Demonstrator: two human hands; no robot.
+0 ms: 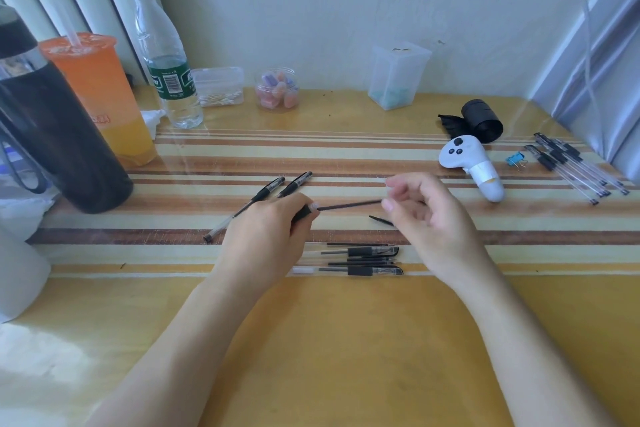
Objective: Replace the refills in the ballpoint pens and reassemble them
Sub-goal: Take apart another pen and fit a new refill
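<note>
- I am watching the left hand curling round a pen barrel at its black grip. The open mouth is pointing toward 3 o'clock, giving the refill a straight path.
- The right hand is pinching the far end of a thin dark refill between thumb and forefinger. The near end is sitting at the barrel mouth, and I cannot tell whether it is going in or coming out.
- Both hands are hovering over the middle of the striped table.
- A small black pointed piece is lying at 5 o'clock from the refill. It is probably the pen's nose, parked close for refitting.
- A row of pens and loose refills is lying at 6 o'clock from the hands, within easy reach.
- Two pens are lying at 10 o'clock, and a separate bundle of pens is lying out at 3 o'clock.
</note>
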